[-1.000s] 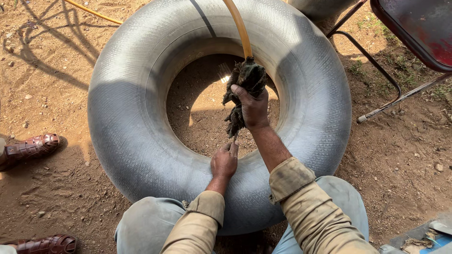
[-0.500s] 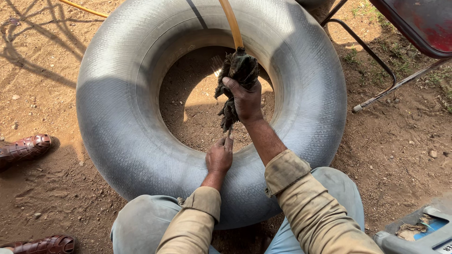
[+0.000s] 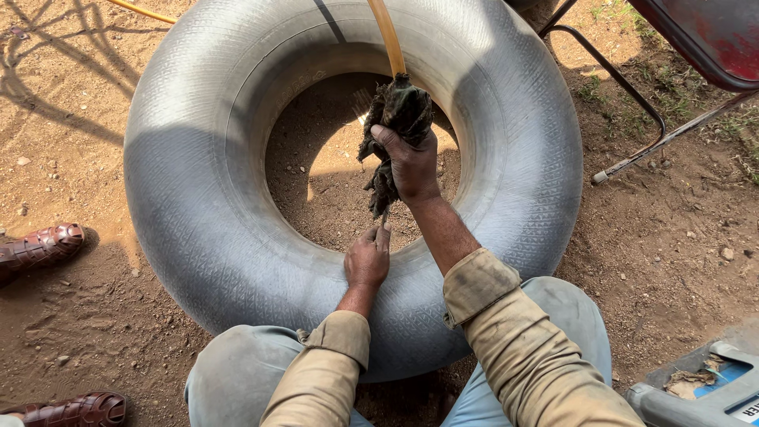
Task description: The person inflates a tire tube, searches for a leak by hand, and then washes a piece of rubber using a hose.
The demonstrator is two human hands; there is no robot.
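A big grey inflated inner tube (image 3: 198,198) lies flat on the dirt in front of my knees. My right hand (image 3: 411,162) is closed around a dark, dirty rag (image 3: 395,111) that wraps the end of a yellow hose (image 3: 387,35) above the tube's hole. My left hand (image 3: 367,257) rests on the tube's inner near rim, fingers pinched on a thin stem just below the rag; what the stem is I cannot make out.
Dry brown dirt surrounds the tube. A red metal frame with dark legs (image 3: 632,119) stands at the upper right. A grey and blue box (image 3: 704,387) sits at the lower right. Another person's brown sandals (image 3: 39,247) are at the left edge.
My right hand with the rag has shifted slightly up and away along the hose. My left hand stays at the inner rim. The view has moved a little.
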